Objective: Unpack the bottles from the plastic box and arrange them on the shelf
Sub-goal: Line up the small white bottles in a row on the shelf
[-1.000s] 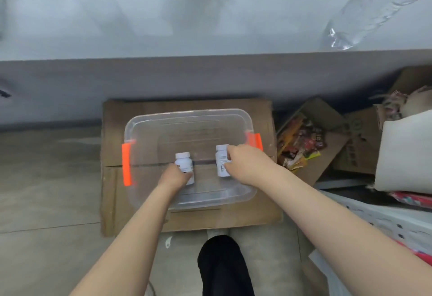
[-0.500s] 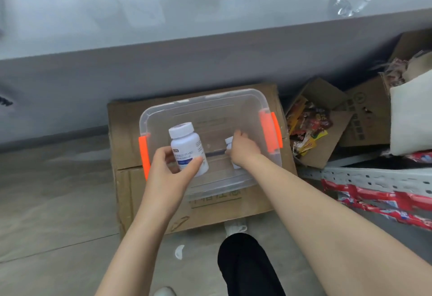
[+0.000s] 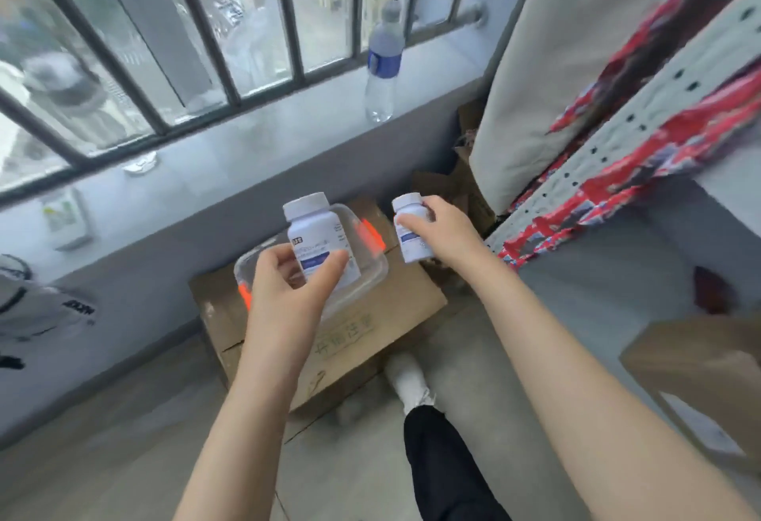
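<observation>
My left hand (image 3: 288, 286) grips a white pill bottle (image 3: 319, 240) with a blue label, held upright above the clear plastic box (image 3: 376, 269). Another white pill bottle (image 3: 409, 228), smaller in view, is held in my right hand (image 3: 447, 232) to the right of the box, near the shelf. The box has orange latches and rests on a cardboard carton (image 3: 370, 327); much of it is hidden behind my left hand. A white perforated metal shelf (image 3: 642, 129) with red packets runs along the right.
A grey window ledge (image 3: 230, 150) with bars carries a water bottle (image 3: 383, 63) and a small carton (image 3: 66, 216). Brown cardboard (image 3: 708, 372) lies at lower right, a white cloth bundle (image 3: 547, 51) at upper right. My shoe (image 3: 405, 380) and dark trouser leg stand below the carton.
Both hands have lifted their bottles up out of the box. The view has tilted upward, bringing the window and the shelf into sight.
</observation>
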